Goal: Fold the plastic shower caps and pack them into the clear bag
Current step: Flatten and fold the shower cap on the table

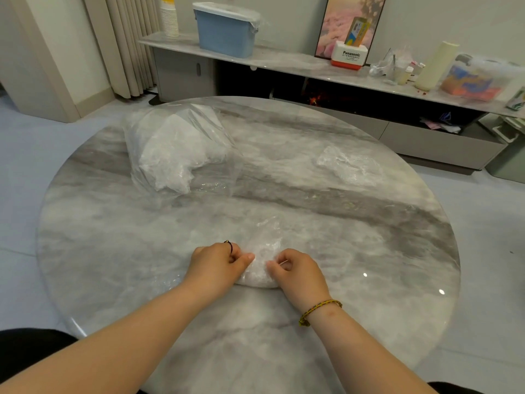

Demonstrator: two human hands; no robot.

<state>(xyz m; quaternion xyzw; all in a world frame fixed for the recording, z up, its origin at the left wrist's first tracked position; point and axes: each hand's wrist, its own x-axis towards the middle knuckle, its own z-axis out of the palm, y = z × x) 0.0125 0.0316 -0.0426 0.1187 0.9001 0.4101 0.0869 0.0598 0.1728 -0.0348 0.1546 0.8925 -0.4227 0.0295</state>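
Looking down from the head cam, we've got both hands on one shower cap (260, 270) at the near side of the marble table (369, 280). The left hand (216, 265) and right hand (298, 273) are curled, and the fingers (247, 257) of each pinch the crinkly plastic from either side, so the cap sits right between the two sets of fingertips. The bundle looks narrow side to side, and its long axis runs away from us, with a thin tail of film stretching out past the fingertips. How many folds it already has, we honestly can't tell; clear plastic on pale marble is rough.

The bit that matters for packing: the clear bag (181, 149) lies well beyond the fingers and off to the left, already holding a white wad of caps. Its opening seems to face back toward us, though it's hard to say. That makes the left hand the nearer one, so we'd guess it takes the folded cap over.

One more crumpled cap (349, 164) sits far out past the right fingers, untouched.
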